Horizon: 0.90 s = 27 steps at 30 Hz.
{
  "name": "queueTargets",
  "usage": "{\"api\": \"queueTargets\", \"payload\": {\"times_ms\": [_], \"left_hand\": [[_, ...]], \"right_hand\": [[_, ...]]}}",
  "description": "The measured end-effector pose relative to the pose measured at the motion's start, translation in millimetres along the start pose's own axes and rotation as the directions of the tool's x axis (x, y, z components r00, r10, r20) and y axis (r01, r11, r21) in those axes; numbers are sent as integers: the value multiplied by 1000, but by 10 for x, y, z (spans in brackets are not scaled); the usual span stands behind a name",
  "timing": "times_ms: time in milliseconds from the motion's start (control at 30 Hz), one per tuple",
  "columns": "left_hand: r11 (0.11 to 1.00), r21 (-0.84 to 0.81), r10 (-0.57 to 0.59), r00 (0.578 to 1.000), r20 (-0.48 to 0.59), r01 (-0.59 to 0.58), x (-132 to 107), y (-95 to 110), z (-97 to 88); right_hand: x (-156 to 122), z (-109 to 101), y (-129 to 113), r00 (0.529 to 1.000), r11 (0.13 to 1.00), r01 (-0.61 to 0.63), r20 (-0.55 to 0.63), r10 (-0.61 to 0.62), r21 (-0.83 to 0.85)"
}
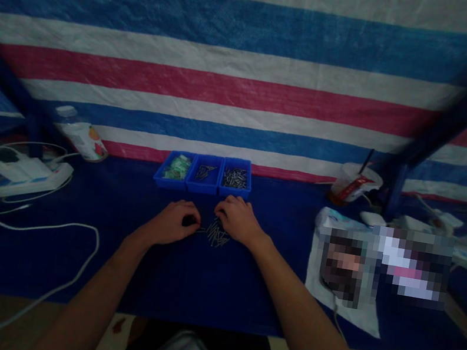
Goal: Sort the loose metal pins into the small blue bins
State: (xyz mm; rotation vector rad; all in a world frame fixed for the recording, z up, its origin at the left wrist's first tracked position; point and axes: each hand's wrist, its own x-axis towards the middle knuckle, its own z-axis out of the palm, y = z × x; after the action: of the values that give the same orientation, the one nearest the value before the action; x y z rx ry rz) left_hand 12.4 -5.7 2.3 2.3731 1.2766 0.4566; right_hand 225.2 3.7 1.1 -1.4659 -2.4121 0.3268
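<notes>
A small heap of thin metal pins (217,235) lies on the dark blue table cover (198,277) in front of me. My left hand (174,222) rests just left of the heap, fingers curled and pinched on something small and dark that I cannot make out. My right hand (238,219) sits at the heap's upper right, fingers bent down onto the pins. Behind the hands stand three joined blue bins: the left bin (175,168) holds greenish parts, the middle bin (205,173) a few pins, the right bin (235,178) many metal pins.
A white power strip (23,172) with white cables lies at the left, a plastic bottle (82,139) behind it. At the right stand a cup with a straw (353,186), a white bag (346,277) and more cables. A striped tarp (231,79) hangs behind.
</notes>
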Motion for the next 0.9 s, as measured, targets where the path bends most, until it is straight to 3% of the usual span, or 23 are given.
{"api": "queueTargets", "payload": {"times_ms": [267,900], "left_hand": [[999,-52,-4,1000,-24,3,15,-4,15],[999,-12,-44,996,-79,43,48,-57,45]], "right_hand": [[-43,-82,53,997,997,51,47,-53,49],[-23,13,-59,999,985,48,-7,-50,-165]]}}
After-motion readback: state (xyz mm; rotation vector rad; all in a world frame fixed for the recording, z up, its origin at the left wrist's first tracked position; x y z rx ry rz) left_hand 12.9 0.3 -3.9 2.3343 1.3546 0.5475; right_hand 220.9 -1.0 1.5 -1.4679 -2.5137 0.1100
